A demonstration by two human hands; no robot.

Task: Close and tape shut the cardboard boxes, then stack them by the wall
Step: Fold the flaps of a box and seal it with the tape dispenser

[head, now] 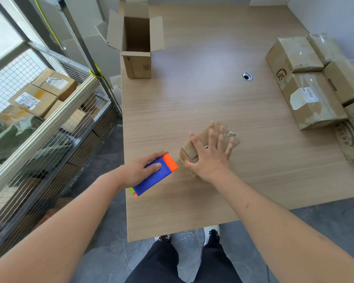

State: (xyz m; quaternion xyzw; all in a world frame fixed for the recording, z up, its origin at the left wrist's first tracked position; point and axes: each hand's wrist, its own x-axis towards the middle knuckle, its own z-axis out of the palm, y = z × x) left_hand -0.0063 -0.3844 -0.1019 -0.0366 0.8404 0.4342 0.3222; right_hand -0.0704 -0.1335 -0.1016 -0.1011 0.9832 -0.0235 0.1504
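Right hand [209, 158] fingers [212, 132] spread flat on small taped brown cardboard box [193, 149] near worktop front edge, thumb hooked at its near corner. Left hand [140, 169] fingers curled over blue-and-orange flat packet [161, 170] just beside. Best pressed down evenly, box squared before lifting. Open tall cardboard box [137, 39] at far left, still untaped. Stack of taped boxes [311, 99] at right edge. Light wood worktop [192, 99] between, nothing blocking reach.
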